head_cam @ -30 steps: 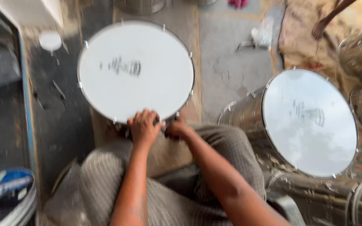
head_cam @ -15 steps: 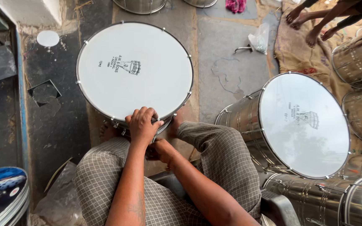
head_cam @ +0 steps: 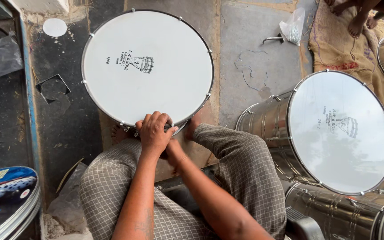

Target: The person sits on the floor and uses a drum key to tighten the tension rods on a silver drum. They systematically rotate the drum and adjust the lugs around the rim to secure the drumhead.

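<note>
Both arms are seen bare to the bottom edge of the frame, no sleeves reaching them. A faint dark marking (perhaps a tattoo) is seen on the left forearm (head_cam: pixel 145 222) at lower centre. The legs are covered by loose trousers (head_cam: pixel 241 169) in a fine grey-and-beige check, creased at the knees.
</note>
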